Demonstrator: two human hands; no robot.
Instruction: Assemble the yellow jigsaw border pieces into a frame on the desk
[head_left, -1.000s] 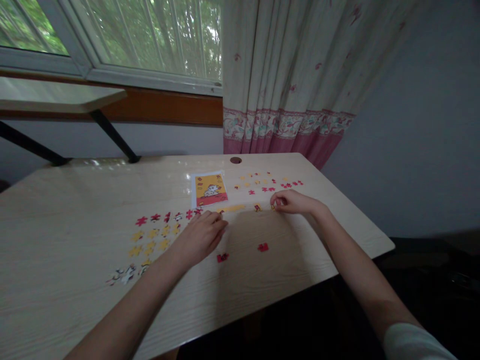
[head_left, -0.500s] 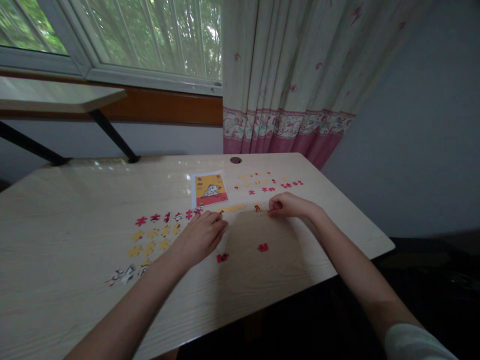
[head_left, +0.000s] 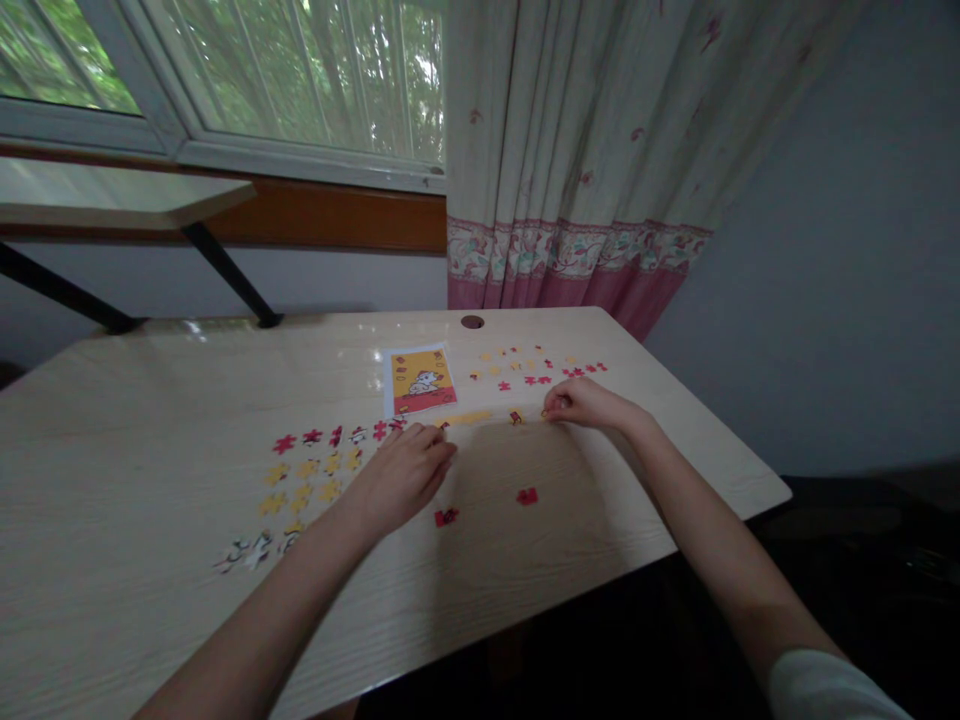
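My right hand (head_left: 581,402) is closed in a pinch on a small yellow puzzle piece (head_left: 546,413) at the right end of a row. In that row lie a yellow strip of pieces (head_left: 472,416) and a yellow piece with a dark red pattern (head_left: 515,417). My left hand (head_left: 409,470) rests on the table at the row's left end, its fingers curled together; whatever is under them is hidden. Just beyond its fingers a dark-marked piece (head_left: 443,426) shows. Nearer to me lie two red pieces, one patterned (head_left: 446,517) and one mostly plain (head_left: 527,496).
A picture card (head_left: 421,380) with a white animal on yellow and red lies behind the row. Sorted pieces sit at left, red (head_left: 284,443), yellow (head_left: 277,472) and white (head_left: 260,550). More pieces (head_left: 531,380) lie back right. A shelf (head_left: 127,195) overhangs the table's left.
My right hand has shifted slightly to the right with the yellow puzzle piece in its fingertips. The left hand stays where it was.
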